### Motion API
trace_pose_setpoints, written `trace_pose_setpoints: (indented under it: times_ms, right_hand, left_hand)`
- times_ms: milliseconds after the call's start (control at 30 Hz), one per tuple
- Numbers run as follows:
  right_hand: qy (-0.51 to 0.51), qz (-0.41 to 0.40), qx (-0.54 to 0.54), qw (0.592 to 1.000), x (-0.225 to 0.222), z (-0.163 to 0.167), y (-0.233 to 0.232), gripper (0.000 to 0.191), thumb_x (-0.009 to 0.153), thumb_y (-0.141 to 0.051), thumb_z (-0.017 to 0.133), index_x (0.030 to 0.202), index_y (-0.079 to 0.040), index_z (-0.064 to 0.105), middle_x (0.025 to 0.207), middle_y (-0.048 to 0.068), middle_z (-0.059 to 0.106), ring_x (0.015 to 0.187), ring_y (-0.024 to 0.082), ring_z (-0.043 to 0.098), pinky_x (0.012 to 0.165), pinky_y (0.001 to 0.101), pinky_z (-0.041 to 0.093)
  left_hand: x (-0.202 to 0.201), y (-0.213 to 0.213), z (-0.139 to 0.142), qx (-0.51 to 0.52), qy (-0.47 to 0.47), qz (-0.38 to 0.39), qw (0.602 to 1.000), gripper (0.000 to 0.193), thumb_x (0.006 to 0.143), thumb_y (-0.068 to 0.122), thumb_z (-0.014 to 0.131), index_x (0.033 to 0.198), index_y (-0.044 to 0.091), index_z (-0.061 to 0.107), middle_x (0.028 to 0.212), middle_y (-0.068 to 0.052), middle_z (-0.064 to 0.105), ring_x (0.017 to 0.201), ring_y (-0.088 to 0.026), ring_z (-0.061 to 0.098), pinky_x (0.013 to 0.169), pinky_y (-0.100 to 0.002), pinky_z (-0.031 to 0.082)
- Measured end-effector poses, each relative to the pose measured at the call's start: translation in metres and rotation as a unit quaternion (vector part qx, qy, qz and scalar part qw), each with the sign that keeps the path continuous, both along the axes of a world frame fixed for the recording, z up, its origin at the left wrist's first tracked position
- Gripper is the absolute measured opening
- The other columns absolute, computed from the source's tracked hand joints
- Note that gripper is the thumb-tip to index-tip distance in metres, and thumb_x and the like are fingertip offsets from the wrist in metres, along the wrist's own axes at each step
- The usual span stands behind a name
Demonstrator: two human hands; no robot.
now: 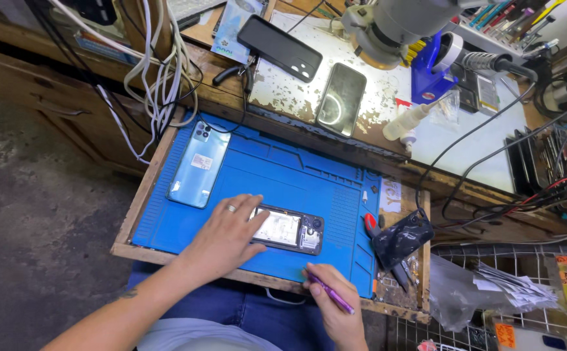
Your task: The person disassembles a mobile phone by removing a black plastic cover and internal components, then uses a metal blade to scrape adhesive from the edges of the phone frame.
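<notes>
Right hand (335,302) pinches a slim purple tool (330,294), left hand (228,231) flat, open, pressing the opened black smartphone (290,229) at the blue silicone mat's (296,175) near edge; likely light, stiff, fragile inside — hold by frame edges; pale-blue phone (199,164) far left.
</notes>
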State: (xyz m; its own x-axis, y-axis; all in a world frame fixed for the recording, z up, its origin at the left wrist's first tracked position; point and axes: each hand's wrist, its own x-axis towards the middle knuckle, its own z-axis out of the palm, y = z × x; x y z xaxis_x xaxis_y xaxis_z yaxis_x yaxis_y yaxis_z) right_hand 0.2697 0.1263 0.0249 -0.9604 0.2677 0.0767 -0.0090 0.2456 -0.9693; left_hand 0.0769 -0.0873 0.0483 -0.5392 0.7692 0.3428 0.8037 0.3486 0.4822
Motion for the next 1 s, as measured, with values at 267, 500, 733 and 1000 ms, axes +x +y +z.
trace_pose_setpoints:
  times_ms: [267, 500, 733, 1000]
  right_hand:
    - [0.014, -0.027, 0.100, 0.995, -0.036, 0.014, -0.010, 0.023, 0.094, -0.001, 0.064, 0.116, 0.003, 0.070, 0.111, 0.012, 0.076, 0.099, 0.018, 0.074, 0.088, 0.0284, 0.057]
    - [0.017, -0.040, 0.108, 0.993, -0.029, 0.007, -0.007, 0.021, 0.084, 0.009, 0.056, 0.101, 0.003, 0.068, 0.096, 0.010, 0.070, 0.083, 0.017, 0.070, 0.076, 0.0281, 0.054]
    - [0.035, -0.045, 0.140, 0.989, -0.028, 0.006, -0.008, 0.014, 0.082, 0.007, 0.056, 0.092, 0.002, 0.064, 0.089, 0.009, 0.066, 0.080, 0.017, 0.065, 0.074, 0.0292, 0.052]
    - [0.014, -0.059, 0.152, 0.986, -0.032, 0.013, -0.013, 0.013, 0.089, 0.000, 0.064, 0.101, 0.002, 0.068, 0.096, 0.010, 0.070, 0.089, 0.018, 0.067, 0.082, 0.0274, 0.051]
  left_hand:
    - [-0.002, -0.008, -0.013, 0.008, -0.007, 0.004, 1.000, 0.063, 0.077, 0.030, 0.080, 0.128, 0.000, 0.058, 0.141, -0.021, 0.053, 0.132, -0.038, 0.046, 0.110, -0.051, 0.035]
    - [-0.002, -0.010, -0.014, 0.012, -0.001, 0.003, 1.000, 0.062, 0.078, 0.031, 0.078, 0.128, -0.001, 0.058, 0.141, -0.021, 0.052, 0.133, -0.039, 0.046, 0.111, -0.052, 0.034]
    - [-0.001, -0.010, -0.014, 0.011, 0.003, 0.004, 1.000, 0.061, 0.079, 0.031, 0.078, 0.128, -0.001, 0.058, 0.142, -0.022, 0.052, 0.133, -0.039, 0.046, 0.110, -0.052, 0.034]
    - [-0.002, -0.011, -0.014, 0.011, -0.014, 0.000, 1.000, 0.068, 0.079, 0.029, 0.078, 0.134, -0.002, 0.054, 0.143, -0.021, 0.052, 0.133, -0.039, 0.046, 0.110, -0.051, 0.034]
